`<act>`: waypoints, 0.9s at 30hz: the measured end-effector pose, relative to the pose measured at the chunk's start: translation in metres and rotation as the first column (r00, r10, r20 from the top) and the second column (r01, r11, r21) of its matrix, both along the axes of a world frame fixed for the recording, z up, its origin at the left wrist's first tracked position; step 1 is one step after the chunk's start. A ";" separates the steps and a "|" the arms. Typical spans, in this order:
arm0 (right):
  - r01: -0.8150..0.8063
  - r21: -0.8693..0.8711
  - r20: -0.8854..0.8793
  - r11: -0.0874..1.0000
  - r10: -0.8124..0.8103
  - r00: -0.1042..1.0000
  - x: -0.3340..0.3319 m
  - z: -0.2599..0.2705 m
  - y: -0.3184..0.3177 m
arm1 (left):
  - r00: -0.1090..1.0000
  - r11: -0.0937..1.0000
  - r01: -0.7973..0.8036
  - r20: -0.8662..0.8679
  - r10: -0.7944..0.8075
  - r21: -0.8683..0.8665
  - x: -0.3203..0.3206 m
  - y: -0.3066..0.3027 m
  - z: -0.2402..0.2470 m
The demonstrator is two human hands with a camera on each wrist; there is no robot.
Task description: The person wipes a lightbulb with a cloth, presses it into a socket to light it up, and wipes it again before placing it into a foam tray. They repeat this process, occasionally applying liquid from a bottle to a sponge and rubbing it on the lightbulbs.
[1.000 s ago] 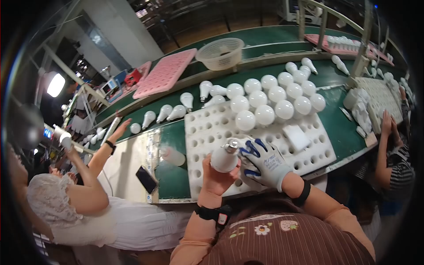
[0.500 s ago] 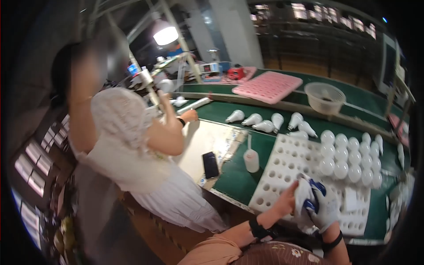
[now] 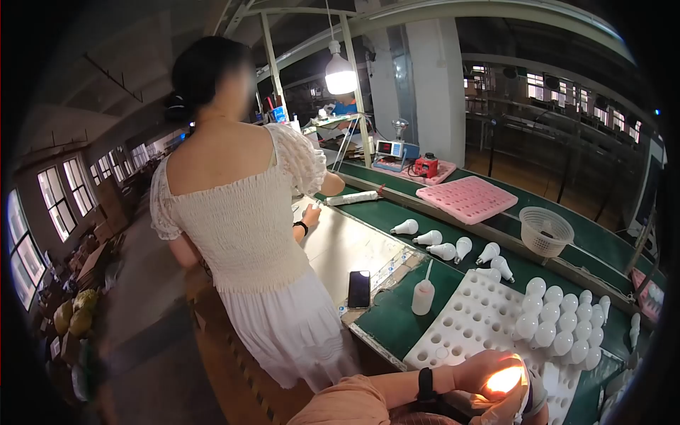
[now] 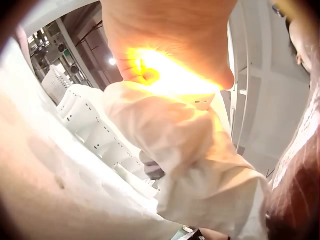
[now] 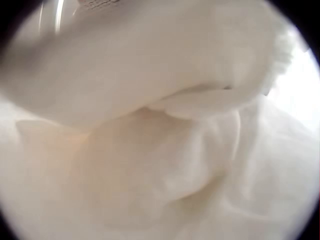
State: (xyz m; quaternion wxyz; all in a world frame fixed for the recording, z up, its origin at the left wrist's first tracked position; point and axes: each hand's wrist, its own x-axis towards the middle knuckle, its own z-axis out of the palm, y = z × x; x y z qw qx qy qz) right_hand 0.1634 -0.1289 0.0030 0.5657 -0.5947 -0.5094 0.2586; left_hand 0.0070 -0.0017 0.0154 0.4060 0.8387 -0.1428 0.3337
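Note:
A glowing light bulb (image 3: 504,380) is between my two hands, low over the white foam tray (image 3: 453,326). My bare left hand (image 3: 485,370) curls round the bulb, and its bright light shows between the fingers. My right hand (image 3: 536,395), in a white glove with blue patches, holds the bulb from the other side. In the left wrist view the glove (image 4: 165,125) presses close against the lit bulb (image 4: 175,75), under my bare palm (image 4: 170,25). Folded glove fabric (image 5: 150,150) fills the right wrist view. The bulb's base is hidden.
Rows of white bulbs (image 3: 545,333) stand in the foam tray, and several lie behind it. A squeeze bottle (image 3: 423,297) and a phone (image 3: 359,289) are to the left. A person in white (image 3: 234,205) works there. A pink tray (image 3: 467,197) and a basket (image 3: 545,232) sit behind.
The head view has swung left and up. My gloved hand has closed in over the bulb in my left hand, and the bulb, unlit before, now glows.

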 end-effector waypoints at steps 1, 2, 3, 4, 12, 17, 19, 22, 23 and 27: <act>0.006 0.027 -0.022 1.000 -0.005 1.000 0.000 0.003 -0.002 | 1.000 1.000 0.028 -0.003 -0.028 -0.007 0.002 -0.003 -0.001; 0.023 0.038 -0.046 0.999 -0.022 0.999 0.001 0.005 -0.013 | 0.999 1.000 0.031 0.045 -0.030 -0.005 0.003 -0.007 0.001; 0.047 0.033 -0.071 0.998 -0.045 0.996 0.000 0.006 -0.030 | 0.995 0.999 0.037 0.092 -0.035 -0.020 0.004 -0.009 0.000; 0.066 0.023 -0.097 0.998 -0.064 0.993 -0.001 0.007 -0.046 | 0.996 0.999 0.043 0.078 -0.041 -0.027 0.005 -0.009 -0.001; 0.278 0.138 -0.351 0.951 -0.215 0.911 -0.054 0.071 -0.034 | 0.988 0.764 -0.152 -0.110 0.106 -0.627 0.012 -0.025 -0.015; 0.513 -0.023 -0.928 0.858 -0.209 0.309 -0.012 -0.035 -0.003 | 0.983 0.717 -0.169 -0.172 0.069 -0.677 0.037 -0.053 -0.013; 0.561 -0.079 -0.972 0.824 -0.188 0.139 -0.010 -0.058 0.001 | 0.999 0.708 0.015 0.040 0.018 -0.706 0.044 -0.054 -0.026; 0.329 0.084 -0.873 0.941 -0.090 0.479 -0.010 -0.060 -0.007 | 0.978 0.775 -0.132 -0.208 0.001 -0.618 0.041 -0.039 -0.051; 0.272 0.108 -0.813 0.956 -0.073 0.578 -0.006 -0.050 -0.019 | 0.973 0.507 0.015 -0.104 -0.205 -0.862 0.022 -0.038 -0.011; 0.436 0.124 -0.673 0.891 -0.248 0.697 -0.012 -0.003 -0.018 | 0.851 0.005 0.146 0.123 -0.510 -0.989 0.008 -0.012 -0.003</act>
